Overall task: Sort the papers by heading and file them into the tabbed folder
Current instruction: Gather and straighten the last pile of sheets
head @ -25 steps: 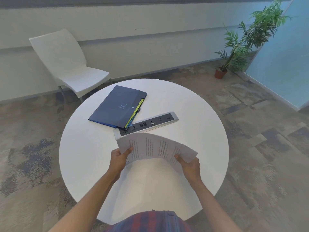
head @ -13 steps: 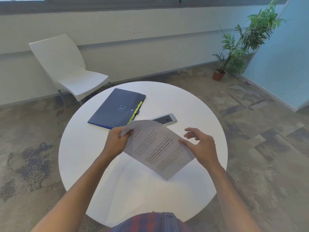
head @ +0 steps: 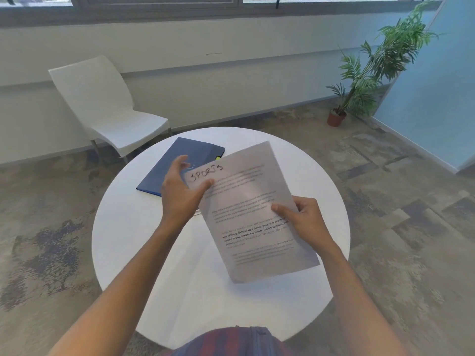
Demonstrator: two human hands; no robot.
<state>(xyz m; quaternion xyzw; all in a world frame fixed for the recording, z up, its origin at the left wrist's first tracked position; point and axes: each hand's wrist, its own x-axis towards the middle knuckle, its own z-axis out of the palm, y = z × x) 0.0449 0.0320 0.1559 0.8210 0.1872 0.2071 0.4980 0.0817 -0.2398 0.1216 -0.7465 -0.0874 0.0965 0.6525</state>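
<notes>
I hold a stack of printed papers (head: 253, 201) upright above the round white table (head: 123, 227). The top sheet carries the handwritten heading "SPORTS". My left hand (head: 181, 194) holds the stack's upper left edge, thumb on the front under the heading, fingers spread behind. My right hand (head: 305, 219) pinches the right edge, thumb across the printed text. A dark blue tabbed folder (head: 180, 160) lies closed on the table behind the papers, a yellow-green tab (head: 218, 158) peeking out at its right edge.
A white chair (head: 102, 109) stands beyond the table on the left. A potted plant (head: 365, 78) is in the far right corner by a blue wall. The papers hide the power strip on the table.
The papers were raised and turned upright, so the heading now faces me. My right hand, open and off the sheets half a second ago, now pinches the right edge.
</notes>
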